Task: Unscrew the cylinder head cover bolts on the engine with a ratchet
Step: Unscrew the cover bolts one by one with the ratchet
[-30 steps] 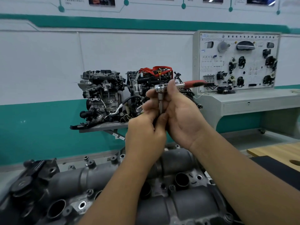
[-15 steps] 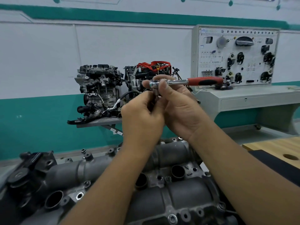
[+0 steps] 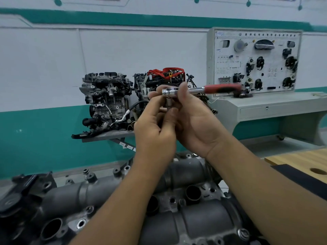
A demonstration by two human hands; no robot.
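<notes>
Ratchet: you hold the ratchet [image 3: 194, 90] up at chest height, well above the engine; its long axis runs nearly level, chrome head toward your left, red grip out to your right.
Socket: the socket [image 3: 168, 102] hangs straight down from the ratchet head, between your two hands.
Right hand: your right hand [image 3: 192, 121] has its fingers curled round the shank just behind the head, palm turned toward you.
Left hand: your left hand [image 3: 154, 128] pinches at the socket from below, fingertips closed on it; whether it is seating or turning the socket you cannot tell.
Cylinder head cover: the cylinder head cover [image 3: 185, 225] lies below and in front of your forearms, its length running left to right, so the tool must come down to reach it.
Bolts: a cover bolt [image 3: 244, 233] sits near the lower right edge, nearer your right arm; others dot the far rim.
Writing: the training panel [image 3: 254, 62] on the grey console carries print too small to read; no brand shows on the ratchet.
Background: two display engines [image 3: 106, 101] stand on a shelf by the wall.
</notes>
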